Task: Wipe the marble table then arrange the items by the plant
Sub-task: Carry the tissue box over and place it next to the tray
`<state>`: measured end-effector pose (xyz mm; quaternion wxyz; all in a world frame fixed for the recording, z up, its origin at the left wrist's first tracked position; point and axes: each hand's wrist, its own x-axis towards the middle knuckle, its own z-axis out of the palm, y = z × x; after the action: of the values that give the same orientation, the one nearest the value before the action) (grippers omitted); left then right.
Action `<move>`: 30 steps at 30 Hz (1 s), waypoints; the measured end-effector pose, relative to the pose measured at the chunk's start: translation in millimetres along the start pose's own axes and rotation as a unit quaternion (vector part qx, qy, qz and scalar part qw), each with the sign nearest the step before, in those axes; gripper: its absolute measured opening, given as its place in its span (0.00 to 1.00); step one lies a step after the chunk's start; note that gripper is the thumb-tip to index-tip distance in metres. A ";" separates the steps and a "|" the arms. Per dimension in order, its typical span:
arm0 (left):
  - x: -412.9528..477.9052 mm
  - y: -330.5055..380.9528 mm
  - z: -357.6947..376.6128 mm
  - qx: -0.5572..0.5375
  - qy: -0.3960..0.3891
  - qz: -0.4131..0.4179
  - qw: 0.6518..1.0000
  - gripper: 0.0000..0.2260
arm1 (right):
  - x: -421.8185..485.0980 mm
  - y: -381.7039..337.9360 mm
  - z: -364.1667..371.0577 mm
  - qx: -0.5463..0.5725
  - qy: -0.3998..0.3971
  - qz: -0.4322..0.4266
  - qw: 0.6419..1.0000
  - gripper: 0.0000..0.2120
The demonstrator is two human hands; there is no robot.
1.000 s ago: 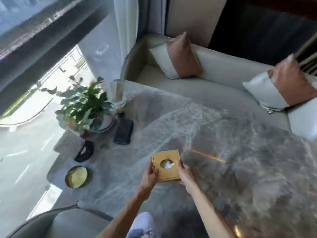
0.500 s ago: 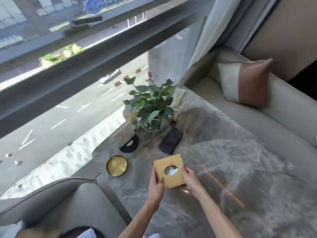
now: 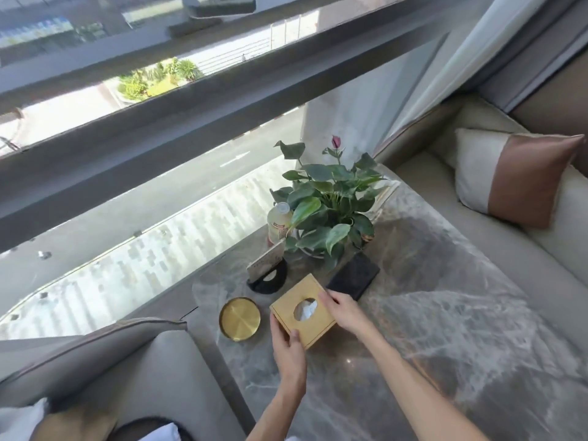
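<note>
A gold square tissue box (image 3: 294, 300) with a round opening showing white tissue sits on the grey marble table (image 3: 445, 345). My left hand (image 3: 288, 348) grips its near left corner, thumb on top. My right hand (image 3: 342, 310) holds its right side, fingers over the top edge. Behind the box stands a potted green plant (image 3: 327, 211) with one pink bud. A black flat case (image 3: 353, 275) lies right of the box, a round gold dish (image 3: 239, 318) to its left, and a card in a black stand (image 3: 267, 272) behind.
A pale plastic bottle (image 3: 278, 219) stands left of the plant at the table's window edge. Grey sofa seating runs along the right with a white and brown cushion (image 3: 512, 176). A grey chair back (image 3: 95, 354) sits at the lower left. A large window fills the far side.
Both hands have carried the tissue box forward and left across the table, close to the black case and gold dish by the plant. My view has turned toward the window.
</note>
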<state>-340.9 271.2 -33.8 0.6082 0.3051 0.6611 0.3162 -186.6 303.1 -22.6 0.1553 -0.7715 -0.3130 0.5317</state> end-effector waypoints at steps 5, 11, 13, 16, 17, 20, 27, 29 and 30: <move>2.2 0.2 1.0 -0.033 0.009 -0.018 0.999 0.29 | 4.1 -6.5 -1.5 -0.043 -0.016 -0.017 0.999 0.23; -3.8 2.9 -0.3 -0.055 0.028 -0.023 0.998 0.28 | 9.5 -6.9 1.5 -0.061 -0.039 -0.018 0.997 0.22; -4.6 3.3 -1.0 -0.058 0.032 -0.026 0.997 0.29 | 11.6 -3.1 3.4 -0.056 -0.043 -0.017 0.997 0.22; -5.2 4.2 -2.6 -0.061 0.030 -0.025 0.997 0.29 | 15.9 2.3 6.9 -0.042 -0.041 -0.011 0.998 0.24; -5.1 4.3 -3.3 -0.060 0.029 -0.023 0.998 0.29 | 16.6 3.1 7.5 -0.042 -0.042 -0.011 0.998 0.24; -4.4 4.5 -4.1 -0.056 0.027 -0.022 0.998 0.29 | 18.1 6.3 9.2 -0.040 -0.041 -0.011 0.998 0.24; -2.2 6.6 -5.5 -0.048 0.025 -0.024 0.998 0.29 | 23.3 7.3 10.2 -0.043 -0.047 -0.009 0.998 0.25; -0.4 5.2 -4.7 -0.040 0.025 -0.028 0.999 0.30 | 26.5 7.8 9.6 -0.046 -0.048 -0.013 0.998 0.25; 0.3 4.7 -4.1 -0.035 0.026 -0.030 0.999 0.30 | 26.7 6.7 8.9 -0.049 -0.049 -0.017 0.997 0.24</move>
<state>-345.0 274.1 -30.0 0.6108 0.2552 0.6738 0.3283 -186.2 314.6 -49.2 0.1108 -0.7456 -0.3590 0.5504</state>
